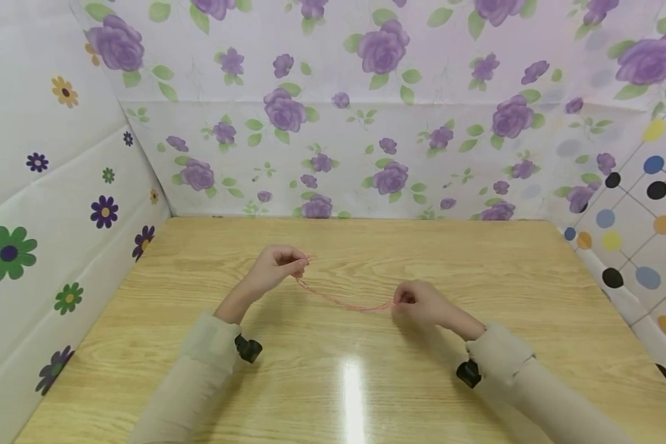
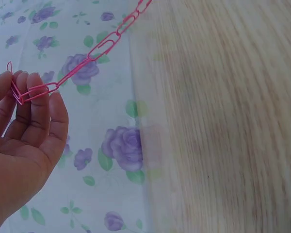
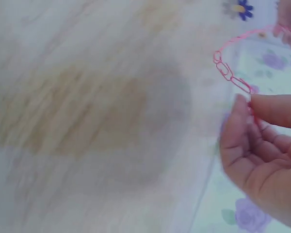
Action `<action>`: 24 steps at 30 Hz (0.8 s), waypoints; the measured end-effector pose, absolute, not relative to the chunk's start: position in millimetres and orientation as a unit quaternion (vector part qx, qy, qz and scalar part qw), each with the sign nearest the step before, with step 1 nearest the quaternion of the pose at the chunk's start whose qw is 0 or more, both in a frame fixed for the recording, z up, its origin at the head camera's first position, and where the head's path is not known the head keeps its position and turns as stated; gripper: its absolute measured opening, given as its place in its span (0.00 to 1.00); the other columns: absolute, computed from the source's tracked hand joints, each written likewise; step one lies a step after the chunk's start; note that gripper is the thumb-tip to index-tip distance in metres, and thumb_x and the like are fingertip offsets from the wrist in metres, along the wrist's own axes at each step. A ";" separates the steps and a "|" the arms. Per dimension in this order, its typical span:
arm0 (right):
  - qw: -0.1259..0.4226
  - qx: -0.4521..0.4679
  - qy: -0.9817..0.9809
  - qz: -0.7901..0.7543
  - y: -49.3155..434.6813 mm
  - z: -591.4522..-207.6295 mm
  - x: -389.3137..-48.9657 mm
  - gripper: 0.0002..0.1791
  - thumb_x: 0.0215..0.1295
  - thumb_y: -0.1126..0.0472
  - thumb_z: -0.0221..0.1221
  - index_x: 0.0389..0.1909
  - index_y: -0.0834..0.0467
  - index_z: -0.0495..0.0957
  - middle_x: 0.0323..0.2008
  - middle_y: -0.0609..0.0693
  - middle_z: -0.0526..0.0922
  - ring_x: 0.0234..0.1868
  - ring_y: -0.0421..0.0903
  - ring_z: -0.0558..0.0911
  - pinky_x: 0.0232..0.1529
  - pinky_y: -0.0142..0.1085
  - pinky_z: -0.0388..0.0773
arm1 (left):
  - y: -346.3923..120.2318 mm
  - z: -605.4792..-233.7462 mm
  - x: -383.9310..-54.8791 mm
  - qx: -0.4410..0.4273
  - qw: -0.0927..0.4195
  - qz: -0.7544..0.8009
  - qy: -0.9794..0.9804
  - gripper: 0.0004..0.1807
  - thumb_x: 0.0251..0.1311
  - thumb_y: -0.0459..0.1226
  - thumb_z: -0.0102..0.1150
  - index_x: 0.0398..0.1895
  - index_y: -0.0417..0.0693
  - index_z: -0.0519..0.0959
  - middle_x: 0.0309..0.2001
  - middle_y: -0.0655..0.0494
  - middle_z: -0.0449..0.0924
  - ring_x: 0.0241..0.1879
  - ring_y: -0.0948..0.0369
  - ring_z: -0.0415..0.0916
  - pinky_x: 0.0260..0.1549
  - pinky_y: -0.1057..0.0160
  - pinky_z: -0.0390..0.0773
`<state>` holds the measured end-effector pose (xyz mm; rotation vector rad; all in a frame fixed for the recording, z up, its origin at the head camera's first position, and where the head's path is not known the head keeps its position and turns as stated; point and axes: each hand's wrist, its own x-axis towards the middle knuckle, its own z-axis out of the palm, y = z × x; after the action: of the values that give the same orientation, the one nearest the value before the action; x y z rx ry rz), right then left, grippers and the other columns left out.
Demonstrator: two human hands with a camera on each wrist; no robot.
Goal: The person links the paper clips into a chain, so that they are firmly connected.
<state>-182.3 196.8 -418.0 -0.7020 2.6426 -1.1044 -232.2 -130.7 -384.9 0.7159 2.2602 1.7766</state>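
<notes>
A chain of pink paper clips point(image 1: 344, 303) sags in a shallow curve between the two hands, above the wooden table. At its left end, my left hand point(image 1: 277, 266) pinches a clip between thumb and fingers. In the left wrist view the linked paper clips point(image 2: 104, 48) run up and to the right from the left hand point(image 2: 31, 126). My right hand point(image 1: 422, 303) pinches the other end, lower and nearer to me. The right wrist view has the right hand point(image 3: 262, 155) with thumb and finger on the last clip, which is partly hidden by the fingers.
The wooden table point(image 1: 288, 382) reaches back to a cloth wall with purple roses point(image 1: 388, 179). A flowered sheet point(image 1: 89, 259) stands on the left and a dotted sheet point(image 1: 638, 259) on the right. A small black camera point(image 1: 248, 349) sits on the left wrist, another camera point(image 1: 468, 374) on the right.
</notes>
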 end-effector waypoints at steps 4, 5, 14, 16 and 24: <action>0.070 -0.216 0.869 -0.439 205.6 -408.6 -177.8 0.04 0.61 0.68 0.56 0.33 0.63 0.79 0.31 0.55 0.80 0.28 0.46 0.76 0.28 0.35 0.74 | -125.8 -382.1 -224.9 0.250 0.090 0.602 0.753 0.09 0.60 0.32 0.54 0.35 0.31 0.78 0.29 0.42 0.76 0.28 0.54 0.75 0.31 0.61 0.77; 0.067 -0.204 0.864 -0.456 206.8 -406.7 -176.6 0.05 0.61 0.67 0.56 0.34 0.63 0.79 0.32 0.55 0.80 0.29 0.48 0.77 0.29 0.37 0.75 | -124.2 -381.8 -223.4 0.251 0.091 0.603 0.752 0.09 0.60 0.32 0.54 0.35 0.31 0.78 0.29 0.41 0.76 0.28 0.54 0.75 0.30 0.63 0.77; 0.090 -0.139 0.787 -0.594 208.0 -399.4 -172.2 0.12 0.64 0.61 0.55 0.39 0.69 0.74 0.40 0.61 0.79 0.38 0.49 0.78 0.39 0.44 0.75 | -109.0 -381.6 -212.1 0.264 0.107 0.605 0.743 0.08 0.61 0.30 0.53 0.36 0.31 0.78 0.29 0.37 0.76 0.27 0.58 0.75 0.31 0.62 0.77; 0.101 -0.142 0.762 -0.624 206.6 -399.0 -172.0 0.13 0.66 0.60 0.53 0.39 0.69 0.71 0.41 0.58 0.80 0.42 0.47 0.79 0.41 0.43 0.75 | -105.5 -381.8 -210.2 0.270 0.109 0.605 0.741 0.08 0.61 0.30 0.53 0.36 0.31 0.78 0.28 0.39 0.76 0.27 0.58 0.75 0.30 0.62 0.77; 0.085 -0.128 0.670 -0.726 193.6 -397.8 -173.0 0.07 0.68 0.63 0.49 0.32 0.63 0.69 0.36 0.49 0.83 0.43 0.43 0.80 0.44 0.37 0.74 | -92.9 -385.6 -205.3 0.309 0.113 0.603 0.727 0.08 0.61 0.29 0.52 0.35 0.30 0.78 0.27 0.38 0.75 0.27 0.52 0.75 0.29 0.64 0.77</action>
<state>-173.0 193.6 -397.8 -0.3818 1.9995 -2.1659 -205.3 -92.9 -385.6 0.9056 2.1330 1.7684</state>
